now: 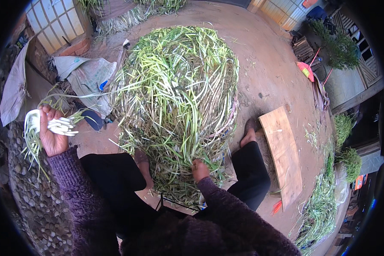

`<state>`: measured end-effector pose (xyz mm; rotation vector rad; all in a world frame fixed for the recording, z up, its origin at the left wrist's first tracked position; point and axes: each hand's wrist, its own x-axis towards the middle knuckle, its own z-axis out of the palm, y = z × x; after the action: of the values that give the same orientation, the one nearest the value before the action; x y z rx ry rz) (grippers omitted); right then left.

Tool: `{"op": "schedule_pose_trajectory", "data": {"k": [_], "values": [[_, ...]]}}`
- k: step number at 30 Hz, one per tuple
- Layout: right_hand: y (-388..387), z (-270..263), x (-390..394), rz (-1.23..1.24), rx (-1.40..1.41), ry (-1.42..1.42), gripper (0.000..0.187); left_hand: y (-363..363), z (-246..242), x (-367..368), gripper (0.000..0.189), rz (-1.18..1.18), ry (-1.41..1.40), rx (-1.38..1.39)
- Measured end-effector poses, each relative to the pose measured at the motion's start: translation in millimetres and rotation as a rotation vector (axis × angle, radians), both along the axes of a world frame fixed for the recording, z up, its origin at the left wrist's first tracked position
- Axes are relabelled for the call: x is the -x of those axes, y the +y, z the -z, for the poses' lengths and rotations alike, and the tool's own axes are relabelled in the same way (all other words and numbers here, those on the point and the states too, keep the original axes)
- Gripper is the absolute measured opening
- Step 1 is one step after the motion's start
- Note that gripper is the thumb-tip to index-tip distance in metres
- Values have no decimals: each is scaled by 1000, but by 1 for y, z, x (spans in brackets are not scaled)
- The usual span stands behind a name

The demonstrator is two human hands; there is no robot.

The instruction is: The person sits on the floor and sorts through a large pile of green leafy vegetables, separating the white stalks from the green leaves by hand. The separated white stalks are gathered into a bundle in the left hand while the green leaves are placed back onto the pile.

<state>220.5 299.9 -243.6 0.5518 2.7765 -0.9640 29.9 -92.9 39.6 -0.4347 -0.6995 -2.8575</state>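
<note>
A big heap of long green and pale plant stalks (176, 80) lies between the person's feet. Out to the left of it, my left hand (53, 134) is closed around a bundle of white stalks (62, 125), whose thin leafy ends hang down beside the wrist. One long pale strand runs from near this hand to the heap. At the near part of the heap, my right hand (199, 169) has its fingers closed on some green leaves (191, 140) that stretch up across the pile.
A wooden board (283, 156) lies beyond the right foot. Woven sacks (89, 76) rest left of the heap, above a pebbled strip (41, 204). More greens (318, 204) lie along the right side, and a leafy bush (336, 44) stands at upper right.
</note>
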Motion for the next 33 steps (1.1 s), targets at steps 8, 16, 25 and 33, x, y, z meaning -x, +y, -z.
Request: {"op": "schedule_pose_trajectory", "data": {"k": [8, 16, 25, 33], "values": [[27, -19, -4, -442, 84, -291, 25, -11, -4, -2, 24, -1, 120, -184], [-14, -161, 190, -99, -10, 605, 72, 14, 3, 2, 27, -16, 1, -94], [-40, -99, 180, 69, -187, 351, 53, 18, 18, 5, 22, 48, -142, -60], [19, -177, 157, 93, -265, 978, 34, 9, 24, 8, 24, 70, -162, -106]]}}
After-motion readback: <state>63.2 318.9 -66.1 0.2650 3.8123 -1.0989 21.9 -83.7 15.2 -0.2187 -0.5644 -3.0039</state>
